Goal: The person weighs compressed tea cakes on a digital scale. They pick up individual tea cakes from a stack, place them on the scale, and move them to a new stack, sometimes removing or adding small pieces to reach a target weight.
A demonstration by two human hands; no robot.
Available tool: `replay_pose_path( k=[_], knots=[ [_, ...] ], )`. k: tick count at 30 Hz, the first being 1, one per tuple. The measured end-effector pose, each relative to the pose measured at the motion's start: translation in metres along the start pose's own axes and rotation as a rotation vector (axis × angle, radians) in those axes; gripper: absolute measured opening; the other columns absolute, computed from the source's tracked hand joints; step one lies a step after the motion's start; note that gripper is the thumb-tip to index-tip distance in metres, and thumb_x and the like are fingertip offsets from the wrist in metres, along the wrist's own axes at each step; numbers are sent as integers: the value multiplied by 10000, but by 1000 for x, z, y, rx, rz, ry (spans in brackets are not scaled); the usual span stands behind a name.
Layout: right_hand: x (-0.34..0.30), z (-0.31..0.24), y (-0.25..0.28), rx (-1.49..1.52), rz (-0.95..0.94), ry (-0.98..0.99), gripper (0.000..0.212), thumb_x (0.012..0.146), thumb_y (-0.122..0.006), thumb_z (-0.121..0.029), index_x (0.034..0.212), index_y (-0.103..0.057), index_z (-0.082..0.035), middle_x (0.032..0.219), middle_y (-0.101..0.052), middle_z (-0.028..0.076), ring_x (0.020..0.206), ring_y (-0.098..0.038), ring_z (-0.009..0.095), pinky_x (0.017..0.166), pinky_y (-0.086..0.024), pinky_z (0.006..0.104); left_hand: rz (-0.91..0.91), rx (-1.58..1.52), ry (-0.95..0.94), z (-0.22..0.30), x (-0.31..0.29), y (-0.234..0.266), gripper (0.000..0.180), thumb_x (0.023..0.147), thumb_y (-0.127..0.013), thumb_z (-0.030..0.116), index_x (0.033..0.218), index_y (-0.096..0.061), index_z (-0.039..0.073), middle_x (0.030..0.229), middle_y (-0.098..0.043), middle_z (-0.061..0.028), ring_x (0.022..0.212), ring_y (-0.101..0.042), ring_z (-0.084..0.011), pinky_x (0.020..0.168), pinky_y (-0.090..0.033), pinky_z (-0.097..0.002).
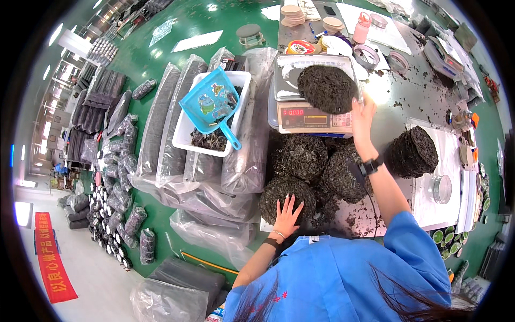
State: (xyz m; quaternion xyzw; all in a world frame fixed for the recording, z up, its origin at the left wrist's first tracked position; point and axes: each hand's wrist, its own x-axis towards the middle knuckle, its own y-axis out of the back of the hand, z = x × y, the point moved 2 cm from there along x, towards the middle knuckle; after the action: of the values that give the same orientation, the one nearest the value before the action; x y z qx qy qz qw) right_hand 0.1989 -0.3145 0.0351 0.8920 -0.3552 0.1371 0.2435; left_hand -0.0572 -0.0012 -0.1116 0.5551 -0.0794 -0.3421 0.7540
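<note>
My right hand [365, 114] grips the right edge of a dark round cake of pressed, leafy-looking material [327, 88], its fingers partly hidden by the rim. That cake is over the pan of a digital scale [303, 119]; whether it rests on the pan I cannot tell. My left hand [288, 219] lies with fingers spread on top of another dark cake [279, 196] near the table's front edge. Two more cakes, a flaky round one [304, 157] and one under my right forearm [343, 174], sit close by. A thicker dark cake [413, 152] stands to the right of that forearm.
Left of the scale, a blue dustpan [212, 102] lies across a white tub [244, 86] of dark scraps, on long plastic-wrapped dark rolls [249, 134]. A metal ring [442, 189] sits at right on white sheeting. A pink bottle [362, 28] stands at the back; crumbs litter the table [386, 88].
</note>
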Motion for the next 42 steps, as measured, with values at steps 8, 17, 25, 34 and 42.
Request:
replay_pose_path(
  k=[8,17,25,34,42],
  knots=[
    [-181,-25,38,67,-639,224,327,827,-664,-34,1146,-590,-41,1201,-606,178,1159,-560,378,1043,-427,465,662,-903,409,-48,-17,94,349,985,-609,190,1235,-650,-50,1170,-699,-224,1108,-670,-325,977,-506,-352],
    [-323,18,11,-470,-1254,917,685,773,-798,-385,1314,-547,-49,1388,-515,171,1330,-473,370,1083,-405,476,1106,-1336,651,-44,-60,149,442,1039,-583,257,1341,-568,-65,1305,-605,-100,1146,-553,-174,1026,-424,-324],
    [-311,39,5,-249,-1279,923,442,944,-652,-347,1268,-594,-52,1341,-560,160,1243,-555,363,994,-499,440,1118,-1235,654,-37,-72,148,429,1058,-540,238,1362,-558,-64,1305,-627,-113,1136,-566,-188,1029,-424,-329],
    [-225,-1,21,90,-752,59,188,1027,-558,-170,1107,-586,-2,914,-631,156,852,-644,340,764,-513,391,1144,-1125,688,-41,-53,141,429,1062,-532,247,1376,-544,-46,1356,-596,-124,1169,-555,-200,1032,-431,-337],
    [-173,-11,34,613,-587,-573,227,1071,-515,-142,1184,-599,37,1086,-661,34,1011,-565,104,920,-449,263,650,-2325,233,-8,16,158,484,1062,-521,296,1463,-464,30,1453,-526,-117,1290,-537,-256,1101,-425,-396]
  ],
)
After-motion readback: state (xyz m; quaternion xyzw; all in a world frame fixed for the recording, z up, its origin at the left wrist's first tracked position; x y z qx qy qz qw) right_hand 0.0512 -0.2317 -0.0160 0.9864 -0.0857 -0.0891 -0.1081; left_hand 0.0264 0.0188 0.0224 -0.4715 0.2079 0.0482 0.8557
